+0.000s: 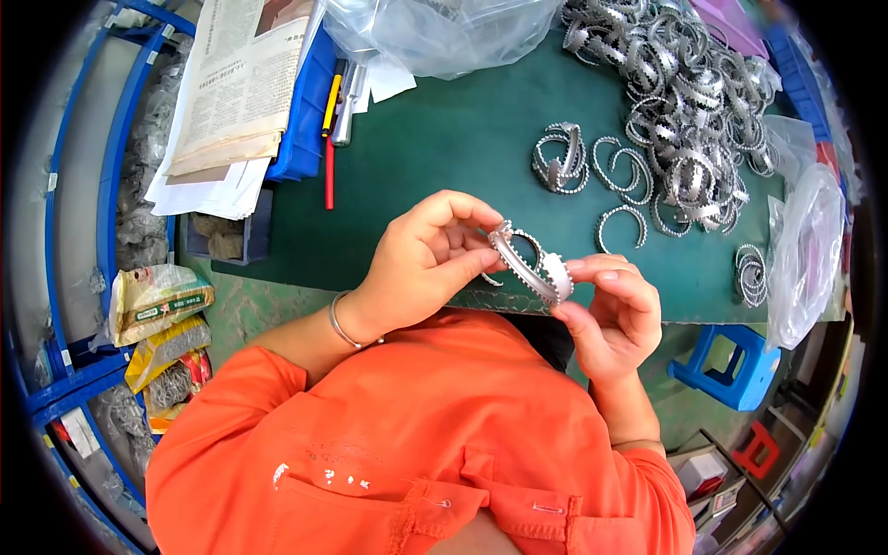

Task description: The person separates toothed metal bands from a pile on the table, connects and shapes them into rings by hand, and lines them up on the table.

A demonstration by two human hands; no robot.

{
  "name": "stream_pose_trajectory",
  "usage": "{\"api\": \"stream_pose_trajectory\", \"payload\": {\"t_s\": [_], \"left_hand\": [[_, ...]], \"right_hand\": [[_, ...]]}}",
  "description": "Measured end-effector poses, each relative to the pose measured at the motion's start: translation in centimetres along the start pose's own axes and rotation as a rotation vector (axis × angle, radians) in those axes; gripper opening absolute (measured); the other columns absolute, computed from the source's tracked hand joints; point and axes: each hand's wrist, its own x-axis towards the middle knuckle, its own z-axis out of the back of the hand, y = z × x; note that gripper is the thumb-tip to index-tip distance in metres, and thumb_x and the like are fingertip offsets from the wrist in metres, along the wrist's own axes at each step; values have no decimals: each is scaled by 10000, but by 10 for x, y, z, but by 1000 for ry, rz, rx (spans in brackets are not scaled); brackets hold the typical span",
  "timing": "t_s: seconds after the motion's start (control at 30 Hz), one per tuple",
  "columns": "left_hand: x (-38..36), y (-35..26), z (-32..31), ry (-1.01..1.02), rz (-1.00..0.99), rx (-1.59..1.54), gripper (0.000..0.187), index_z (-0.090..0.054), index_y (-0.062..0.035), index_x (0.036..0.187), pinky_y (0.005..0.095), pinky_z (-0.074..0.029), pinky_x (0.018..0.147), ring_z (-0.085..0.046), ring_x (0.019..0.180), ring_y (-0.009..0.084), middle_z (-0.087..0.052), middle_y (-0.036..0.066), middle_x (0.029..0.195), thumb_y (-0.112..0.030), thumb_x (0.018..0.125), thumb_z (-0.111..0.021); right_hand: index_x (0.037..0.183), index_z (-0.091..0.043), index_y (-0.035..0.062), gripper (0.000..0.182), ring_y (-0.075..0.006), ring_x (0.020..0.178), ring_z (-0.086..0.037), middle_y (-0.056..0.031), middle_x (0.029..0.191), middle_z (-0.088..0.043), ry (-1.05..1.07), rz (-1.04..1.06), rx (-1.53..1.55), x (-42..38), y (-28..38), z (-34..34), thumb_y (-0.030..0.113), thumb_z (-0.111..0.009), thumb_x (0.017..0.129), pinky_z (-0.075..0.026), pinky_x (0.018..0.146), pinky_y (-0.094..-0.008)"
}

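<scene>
A silver toothed metal ring is held up between my two hands, tilted over the near edge of the table. My left hand pinches its upper left side with thumb and fingers. On the lower right side, the thumb and fingertips of my right hand close on the band. Part of another toothed piece shows on the table just behind my left fingertips. Beyond my right hand lie several loose open toothed rings, and a small nested cluster of rings sits to their left.
A large heap of toothed rings covers the back right of the green table. Clear plastic bags lie at the right edge and back. Newspapers rest over a blue bin, beside pens. A blue stool stands below right.
</scene>
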Motion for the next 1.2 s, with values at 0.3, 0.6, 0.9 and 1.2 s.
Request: {"api": "stream_pose_trajectory", "payload": {"t_s": [0.3,0.6,0.9,1.2], "left_hand": [[0,-1,1,-28,92,-33,176,-439,13,983,324,-518,817,-616,928,233,-555,181,1027,70,846,-533],[2,5,-3,4,-84,-70,235,-459,39,1014,368,-479,905,-576,1032,267,-540,220,1100,136,811,-528],[97,-76,17,-446,-957,997,171,-605,34,941,218,-503,649,-646,741,133,-653,120,888,54,773,-632],[180,-84,74,-521,-487,866,326,-606,2,1057,275,-470,835,-576,1024,165,-618,117,1083,-37,741,-673]], "right_hand": [[827,-639,31,237,-224,726,-577,-84,832,-613,150,68,-272,10,6,-1,-42,-719,616,-461,622,-297],[784,-664,33,247,-244,745,-569,-99,879,-607,272,188,-404,6,2,1,-34,-631,549,-457,620,-307],[833,-619,-18,187,-234,762,-585,-151,914,-597,-14,46,-524,-2,2,13,-129,-641,684,-482,650,-277],[903,-587,2,233,-275,768,-542,-122,885,-558,-108,-217,-938,-15,-13,37,19,-698,698,-454,671,-323]]}}
